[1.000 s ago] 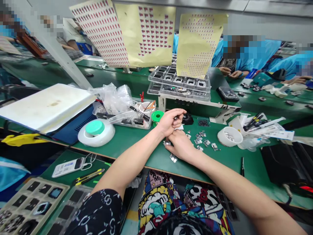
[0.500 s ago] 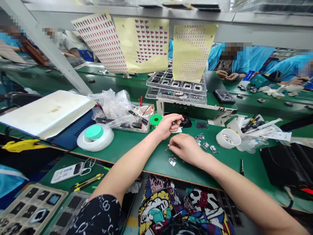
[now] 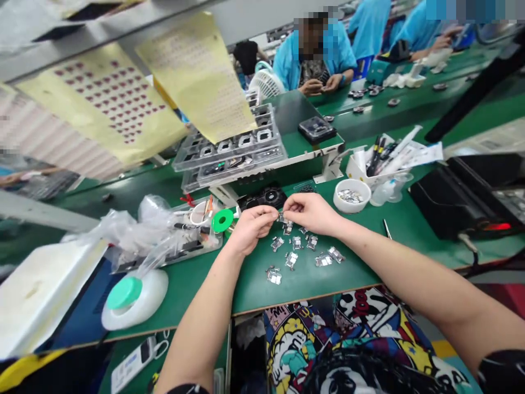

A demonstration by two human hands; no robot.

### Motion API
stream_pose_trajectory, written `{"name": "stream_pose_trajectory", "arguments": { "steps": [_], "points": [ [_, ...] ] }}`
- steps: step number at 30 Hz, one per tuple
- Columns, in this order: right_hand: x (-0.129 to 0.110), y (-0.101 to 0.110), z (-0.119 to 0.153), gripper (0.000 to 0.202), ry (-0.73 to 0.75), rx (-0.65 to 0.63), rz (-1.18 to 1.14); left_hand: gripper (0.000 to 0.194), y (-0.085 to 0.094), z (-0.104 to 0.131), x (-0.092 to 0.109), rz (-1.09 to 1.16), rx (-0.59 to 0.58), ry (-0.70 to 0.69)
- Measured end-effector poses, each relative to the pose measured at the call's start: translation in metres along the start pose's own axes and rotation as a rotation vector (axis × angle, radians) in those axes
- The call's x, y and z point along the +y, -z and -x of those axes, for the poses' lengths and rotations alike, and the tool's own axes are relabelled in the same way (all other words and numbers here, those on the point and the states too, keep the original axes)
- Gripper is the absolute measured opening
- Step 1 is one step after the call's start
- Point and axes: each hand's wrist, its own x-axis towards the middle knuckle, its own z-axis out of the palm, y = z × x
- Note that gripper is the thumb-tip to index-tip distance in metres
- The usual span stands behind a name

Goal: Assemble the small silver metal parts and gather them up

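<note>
Both hands meet above the green bench, fingertips close together. Thumb and finger of my left hand (image 3: pixel 255 225) are pinched at the left side of a small silver electronic part (image 3: pixel 281 217). From the other side my right hand (image 3: pixel 314 212) closes its fingertips on the same part. The fingers cover much of it, and its fine details are too small to make out. Just below lie several similar silver electronic parts (image 3: pixel 291 260), scattered loose on the bench (image 3: pixel 250 290).
A white bowl (image 3: pixel 351 196) of small parts stands right of my hands, beside a pen holder (image 3: pixel 379 164). A green spool (image 3: pixel 222 220) and a cluttered tray (image 3: pixel 197 246) are at left. Clear trays (image 3: pixel 229 158) rest on a raised shelf; a co-worker (image 3: pixel 314 60) sits opposite.
The view has swung right and tilted. My hands, apart before, have come together at one small part. More of the scattered parts now show.
</note>
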Motion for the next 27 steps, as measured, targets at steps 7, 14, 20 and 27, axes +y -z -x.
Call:
{"name": "stream_pose_trajectory", "arguments": {
  "steps": [7,14,20,27],
  "points": [
    [-0.007,-0.002,0.007,0.005,0.016,0.001,0.107,0.035,-0.006,0.0,-0.005,-0.169,0.045,0.013],
    [-0.005,-0.007,0.008,0.006,-0.002,-0.01,0.023,0.028,-0.007,-0.001,-0.002,-0.072,0.032,0.031],
    [-0.008,-0.007,0.013,0.057,-0.024,-0.017,0.099,0.024,-0.005,-0.009,-0.003,0.109,0.017,0.013],
    [-0.005,-0.031,0.023,0.036,0.006,0.115,0.166,0.024,0.011,-0.005,0.004,0.122,-0.041,0.068]
  ]
}}
